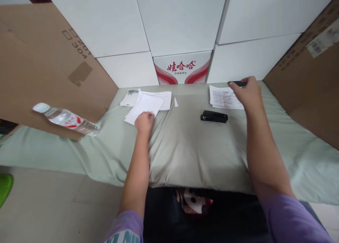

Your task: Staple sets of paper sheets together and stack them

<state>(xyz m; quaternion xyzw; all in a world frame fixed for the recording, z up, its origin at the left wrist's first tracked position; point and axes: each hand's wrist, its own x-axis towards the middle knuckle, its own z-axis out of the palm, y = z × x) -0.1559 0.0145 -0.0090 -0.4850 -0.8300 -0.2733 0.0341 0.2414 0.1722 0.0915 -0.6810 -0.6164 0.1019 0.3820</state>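
Observation:
My left hand (144,122) is closed at the near right edge of a few white sheets of paper (147,104), thumb and fingers pressed together on them. The sheets are slanted and overlap another paper stack (166,100). My right hand (249,91), its fingers closed, grips a dark flat object (239,83) just beyond a stack of printed pages (224,97); what kind of object it is, I cannot make out. A black stapler (214,116) lies on the cloth between my hands, in front of the printed pages.
White cartons (182,20) form a wall behind the green cloth (185,147). Brown cardboard stands at the left (53,66) and right (304,80). A water bottle (69,119) leans at the left. Small dark bits (133,92) lie on a paper; a paper scrap (176,102) is near.

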